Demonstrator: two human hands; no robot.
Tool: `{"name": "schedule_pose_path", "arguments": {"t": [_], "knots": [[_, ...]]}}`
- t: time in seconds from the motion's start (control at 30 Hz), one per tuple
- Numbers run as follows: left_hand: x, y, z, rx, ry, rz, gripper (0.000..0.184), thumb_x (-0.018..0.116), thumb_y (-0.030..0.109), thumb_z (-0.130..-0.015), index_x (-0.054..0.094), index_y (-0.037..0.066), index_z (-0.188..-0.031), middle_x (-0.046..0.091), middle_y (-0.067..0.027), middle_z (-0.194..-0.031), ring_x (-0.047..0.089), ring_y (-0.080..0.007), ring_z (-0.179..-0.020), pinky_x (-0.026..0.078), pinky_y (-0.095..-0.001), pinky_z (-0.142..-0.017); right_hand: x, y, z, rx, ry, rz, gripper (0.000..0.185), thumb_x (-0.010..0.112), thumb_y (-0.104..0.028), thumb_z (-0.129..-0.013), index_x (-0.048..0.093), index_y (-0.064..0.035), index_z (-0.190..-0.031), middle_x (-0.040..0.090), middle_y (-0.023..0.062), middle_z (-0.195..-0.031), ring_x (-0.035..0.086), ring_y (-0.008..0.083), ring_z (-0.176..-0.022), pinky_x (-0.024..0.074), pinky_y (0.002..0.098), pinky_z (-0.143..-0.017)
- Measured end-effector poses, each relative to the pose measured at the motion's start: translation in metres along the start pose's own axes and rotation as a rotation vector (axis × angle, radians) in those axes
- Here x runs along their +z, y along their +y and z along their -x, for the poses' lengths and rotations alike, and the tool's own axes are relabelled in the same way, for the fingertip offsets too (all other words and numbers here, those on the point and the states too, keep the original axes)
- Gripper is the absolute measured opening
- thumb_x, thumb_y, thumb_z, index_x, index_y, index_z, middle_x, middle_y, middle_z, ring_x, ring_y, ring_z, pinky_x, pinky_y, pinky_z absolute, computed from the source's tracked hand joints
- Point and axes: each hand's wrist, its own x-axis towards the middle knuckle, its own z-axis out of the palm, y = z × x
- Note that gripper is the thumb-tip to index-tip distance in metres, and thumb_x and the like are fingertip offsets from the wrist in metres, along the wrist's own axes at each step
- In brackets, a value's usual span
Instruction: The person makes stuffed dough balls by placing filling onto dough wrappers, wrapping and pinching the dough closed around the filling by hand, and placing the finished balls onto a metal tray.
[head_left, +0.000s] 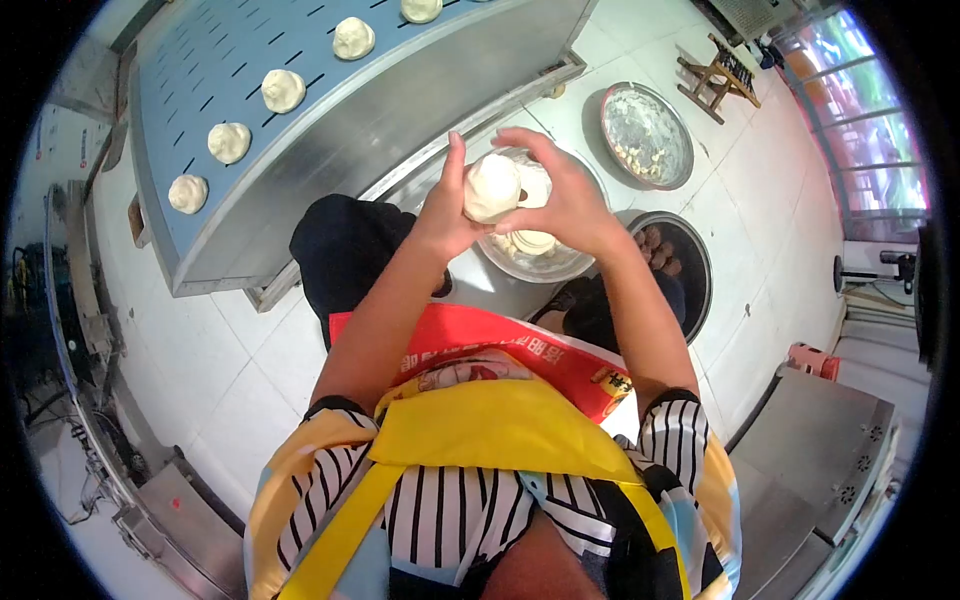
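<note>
A round pale dough ball is held between my two hands, above a metal basin with flat dough rounds in it. My left hand cups the ball's left side and underside, its thumb pointing up. On the right, my right hand curves round with its thumb against the ball's lower right and its fingers arched over the top. Part of the basin is hidden behind both hands.
Several dough balls sit in a row on a blue slotted surface at the upper left. A floured basin and a dark pot with brown lumps stand right. A small stool is farther back.
</note>
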Motion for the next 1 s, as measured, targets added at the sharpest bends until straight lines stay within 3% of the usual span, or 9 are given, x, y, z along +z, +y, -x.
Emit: {"name": "schedule_pose_path", "arguments": {"t": [0.2, 0.3, 0.43, 0.53, 0.73, 0.77, 0.83, 0.97, 1.0], "knots": [[0.012, -0.008, -0.007, 0.198, 0.019, 0.047, 0.074, 0.031, 0.068, -0.089, 0.048, 0.006, -0.125, 0.058, -0.0094, -0.117, 0.056, -0.0210, -0.110, 0.047, -0.0377, -0.091, -0.006, -0.004, -0.016, -0.242, -0.108, 0.292, 0.071, 0.081, -0.017, -0.056, 0.052, -0.0116, -0.120, 0.058, 0.0117, -0.116, 0.053, 0.0315, -0.109, 0.0430, 0.0423, -0.093], [0.013, -0.016, -0.014, 0.268, 0.173, 0.064, 0.067, 0.033, 0.066, -0.090, 0.050, 0.008, -0.118, 0.060, -0.0070, -0.110, 0.059, -0.0195, -0.104, 0.049, -0.0368, -0.087, 0.006, -0.004, -0.014, -0.234, -0.006, 0.482, 0.061, 0.079, -0.026, -0.058, 0.056, -0.0106, -0.112, 0.062, 0.0086, -0.104, 0.057, 0.0310, -0.098, 0.0469, 0.0412, -0.082], [0.018, -0.011, -0.016, 0.187, 0.189, 0.087, 0.063, 0.035, 0.067, -0.089, 0.054, 0.011, -0.110, 0.062, -0.0031, -0.095, 0.063, -0.0136, -0.082, 0.045, -0.0238, -0.049, -0.005, -0.039, -0.017, -0.114, -0.147, 0.800, 0.062, 0.077, -0.030, -0.061, 0.053, -0.0142, -0.116, 0.061, 0.0080, -0.100, 0.062, 0.0320, -0.088, 0.0500, 0.0415, -0.073], [0.015, -0.006, -0.026, 0.210, 0.163, 0.015, 0.065, 0.035, 0.068, -0.089, 0.053, 0.009, -0.109, 0.061, -0.0003, -0.083, 0.059, -0.0108, -0.065, 0.037, -0.0232, -0.040, -0.010, -0.039, -0.022, -0.059, -0.181, 0.738, 0.060, 0.077, -0.027, -0.064, 0.053, -0.0154, -0.118, 0.059, 0.0091, -0.105, 0.063, 0.0332, -0.087, 0.0522, 0.0424, -0.070], [0.022, 0.025, -0.087, 0.356, 0.058, 0.098, 0.068, 0.035, 0.064, -0.091, 0.048, 0.004, -0.120, 0.058, -0.0088, -0.111, 0.057, -0.0187, -0.103, 0.051, -0.0317, -0.076, -0.054, -0.013, -0.080, -0.092, -0.102, 0.558, 0.053, 0.075, -0.015, -0.068, 0.057, -0.0118, -0.118, 0.062, 0.0119, -0.109, 0.064, 0.0314, -0.090, 0.0531, 0.0404, -0.075], [0.007, 0.040, -0.098, 0.320, -0.183, 0.017, 0.063, 0.036, 0.056, -0.095, 0.044, 0.003, -0.128, 0.050, -0.0128, -0.127, 0.045, -0.0229, -0.122, 0.039, -0.0381, -0.100, -0.072, -0.007, -0.097, -0.066, -0.108, 0.522, 0.052, 0.076, -0.013, -0.068, 0.058, -0.0108, -0.117, 0.063, 0.0122, -0.108, 0.064, 0.0294, -0.091, 0.0532, 0.0396, -0.075], [0.014, 0.089, -0.078, 0.644, 0.035, -0.792, 0.054, 0.045, 0.043, -0.095, 0.041, 0.004, -0.132, 0.048, -0.0136, -0.130, 0.044, -0.0239, -0.124, 0.033, -0.0376, -0.105, -0.107, 0.021, -0.137, -0.049, -0.026, 0.517, 0.051, 0.076, -0.011, -0.069, 0.059, -0.0085, -0.117, 0.065, 0.0127, -0.104, 0.065, 0.0237, -0.087, 0.0538, 0.0370, -0.074], [-0.052, 0.169, -0.066, 1.135, 0.670, -1.788, 0.037, 0.066, 0.022, -0.083, 0.057, 0.001, -0.112, 0.059, -0.0168, -0.113, 0.057, -0.0315, -0.105, 0.044, -0.0380, -0.090, -0.177, 0.075, -0.244, 0.193, 0.093, 0.416, 0.050, 0.078, -0.015, -0.071, 0.060, -0.0079, -0.117, 0.067, 0.0125, -0.091, 0.065, 0.0179, -0.064, 0.0539, 0.0314, -0.063], [-0.062, 0.176, -0.062, 1.043, 0.706, -1.784, 0.036, 0.068, 0.022, -0.082, 0.058, 0.000, -0.108, 0.060, -0.0164, -0.109, 0.057, -0.0328, -0.102, 0.045, -0.0383, -0.087, -0.187, 0.098, -0.271, 0.160, 0.101, 0.416, 0.049, 0.078, -0.019, -0.070, 0.061, -0.0083, -0.115, 0.067, 0.0118, -0.085, 0.064, 0.0189, -0.058, 0.0526, 0.0304, -0.059]]}}
